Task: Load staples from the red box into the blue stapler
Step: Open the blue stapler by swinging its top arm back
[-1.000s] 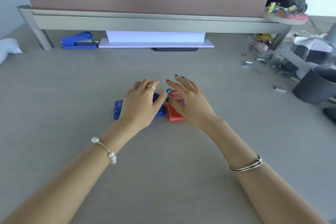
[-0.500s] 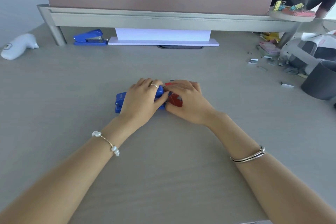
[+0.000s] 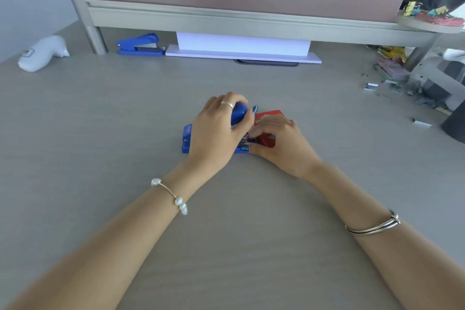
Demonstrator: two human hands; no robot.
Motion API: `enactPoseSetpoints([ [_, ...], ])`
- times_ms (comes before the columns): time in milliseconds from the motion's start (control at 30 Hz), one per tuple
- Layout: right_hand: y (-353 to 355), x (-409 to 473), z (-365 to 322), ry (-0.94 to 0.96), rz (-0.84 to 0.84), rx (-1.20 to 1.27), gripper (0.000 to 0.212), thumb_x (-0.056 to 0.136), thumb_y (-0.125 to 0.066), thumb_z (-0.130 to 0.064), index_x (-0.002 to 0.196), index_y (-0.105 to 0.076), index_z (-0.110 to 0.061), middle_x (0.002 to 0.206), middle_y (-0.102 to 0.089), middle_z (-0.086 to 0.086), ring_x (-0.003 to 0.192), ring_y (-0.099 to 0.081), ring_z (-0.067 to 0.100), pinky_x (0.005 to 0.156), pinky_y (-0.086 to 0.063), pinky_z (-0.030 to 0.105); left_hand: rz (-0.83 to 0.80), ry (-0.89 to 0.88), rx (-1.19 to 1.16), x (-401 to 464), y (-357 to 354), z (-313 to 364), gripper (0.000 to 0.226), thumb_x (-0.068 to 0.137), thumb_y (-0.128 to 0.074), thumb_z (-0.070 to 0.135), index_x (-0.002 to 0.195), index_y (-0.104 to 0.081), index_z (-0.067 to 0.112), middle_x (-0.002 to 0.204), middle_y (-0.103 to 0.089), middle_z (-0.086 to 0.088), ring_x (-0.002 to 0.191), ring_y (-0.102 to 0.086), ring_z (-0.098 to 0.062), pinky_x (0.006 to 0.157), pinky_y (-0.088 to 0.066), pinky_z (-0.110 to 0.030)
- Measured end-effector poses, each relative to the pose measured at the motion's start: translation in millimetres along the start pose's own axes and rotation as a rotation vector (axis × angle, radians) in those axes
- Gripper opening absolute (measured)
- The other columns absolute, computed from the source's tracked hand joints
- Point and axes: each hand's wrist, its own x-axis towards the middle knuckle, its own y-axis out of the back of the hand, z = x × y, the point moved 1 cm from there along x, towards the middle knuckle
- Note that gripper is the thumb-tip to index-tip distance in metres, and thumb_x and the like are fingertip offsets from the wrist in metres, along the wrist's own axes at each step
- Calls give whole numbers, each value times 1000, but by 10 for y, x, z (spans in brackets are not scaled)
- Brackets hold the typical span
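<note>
A blue stapler [image 3: 186, 138] lies in the middle of the grey desk, its length running left to right. My left hand [image 3: 216, 131] is wrapped over its top arm, which is lifted at the right end so the metal staple channel shows beneath. The red staple box [image 3: 269, 115] lies right beside the stapler's right end. My right hand [image 3: 279, 145] rests on the box's near part, with its fingertips pinched at the stapler's opened end. Whether it holds staples is hidden.
A second blue stapler [image 3: 140, 44] sits at the back left under the metal shelf [image 3: 226, 20], beside a white stand [image 3: 241, 48]. A white object [image 3: 41, 53] lies far left. Loose staple strips [image 3: 421, 122] and clutter are at the right, with a dark cup [image 3: 454, 124].
Both hands closed down onto the stapler and the box. My left hand has raised the stapler's top arm, and my right hand's fingertips moved to the opened end.
</note>
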Motion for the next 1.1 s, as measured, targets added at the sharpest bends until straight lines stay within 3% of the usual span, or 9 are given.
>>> enactPoseSetpoints([
  [167,13,-1,6,30,4,0,10,76,-71,-28,82,-66,-22,90,-64,-10,102,-54,21,92,-42,48,122,165,-283,110,129,-46,12,88,-53,25,81,-51,16,66,-52,6,62,-47,-13,57,-35,-21],
  [267,22,-4,-21,14,3,-9,11,76,-71,-27,83,-66,-20,90,-65,-2,101,-52,21,92,-42,43,223,266,-483,160,271,-114,16,89,-47,31,78,-45,19,63,-51,0,62,-48,-29,56,-38,-29],
  [333,34,-1,-32,7,-2,-6,11,76,-71,-27,83,-66,-20,88,-61,-5,100,-50,19,91,-42,40,234,253,-535,158,363,-178,16,88,-44,36,78,-45,24,62,-53,10,67,-49,-37,60,-43,-36],
  [500,34,16,-37,23,8,-33,10,76,-71,-28,82,-67,-21,84,-58,-8,94,-49,16,87,-43,37,316,307,-578,194,545,-388,16,89,-38,22,74,-43,24,53,-56,16,63,-55,-19,67,-46,-38],
  [633,28,23,-35,35,6,-53,12,77,-71,-29,84,-68,-21,85,-58,-11,95,-48,15,89,-43,37,397,313,-511,152,668,-615,17,88,-34,21,74,-42,26,62,-53,-1,59,-59,-21,66,-48,-39],
  [800,26,19,-27,35,1,-61,12,78,-69,-30,85,-68,-21,82,-55,-18,96,-47,14,91,-42,40,470,329,-255,89,743,-913,17,81,-32,25,69,-40,34,65,-50,7,68,-54,-35,66,-44,-40],
  [900,20,15,-19,54,4,-54,12,78,-69,-30,85,-68,-21,80,-52,-27,95,-48,15,90,-43,42,451,334,-158,53,746,-1039,22,90,-36,25,68,-40,24,60,-50,-2,64,-53,-37,59,-38,-36],
  [1000,30,13,-8,64,7,-51,12,77,-70,-31,84,-68,-22,81,-55,-24,95,-51,18,91,-43,46,349,345,-33,12,779,-1111,31,95,-35,24,73,-49,7,59,-54,-1,63,-49,-32,57,-30,-28],
  [1100,46,11,6,62,-2,-53,11,77,-70,-31,84,-67,-23,84,-60,-14,97,-53,21,91,-43,49,179,233,226,-9,864,-1123,34,95,-37,29,72,-45,5,59,-50,-13,58,-44,-40,55,-31,-33],
])
